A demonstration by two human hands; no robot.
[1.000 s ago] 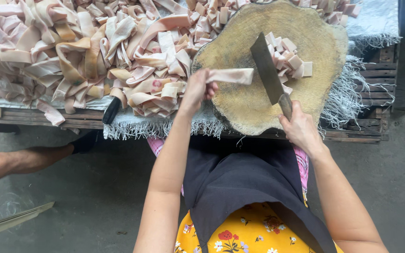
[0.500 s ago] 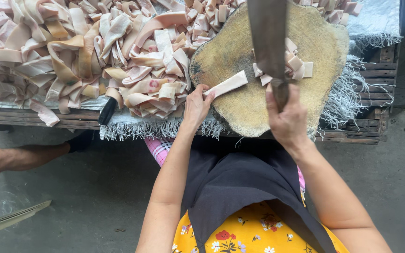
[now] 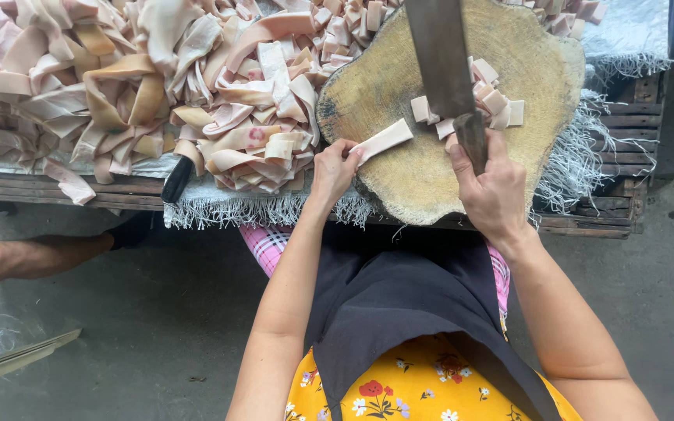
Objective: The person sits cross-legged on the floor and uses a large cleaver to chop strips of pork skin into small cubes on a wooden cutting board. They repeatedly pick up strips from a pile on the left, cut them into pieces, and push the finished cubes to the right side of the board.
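A round wooden chopping block (image 3: 399, 168) rests on the bench edge in front of me. My left hand (image 3: 331, 170) pinches the near end of a pale strip of pork skin (image 3: 384, 141) that lies across the block. My right hand (image 3: 491, 191) grips the handle of a large cleaver (image 3: 440, 54), its blade raised and pointing away from me above the strip's far end. Small cut pieces (image 3: 493, 97) sit on the block just right of the blade.
A big heap of uncut skin strips (image 3: 157, 86) covers the bench to the left on a fringed white sheet (image 3: 220, 209). A black knife handle (image 3: 176, 179) pokes out at its edge. Another person's forearm (image 3: 17, 261) reaches in low at left. Wooden slats (image 3: 626, 125) lie at right.
The cleaver has swung up from lying flat on the block to standing over the strip. My left hand has slid the strip further onto the block, and it is now shorter.
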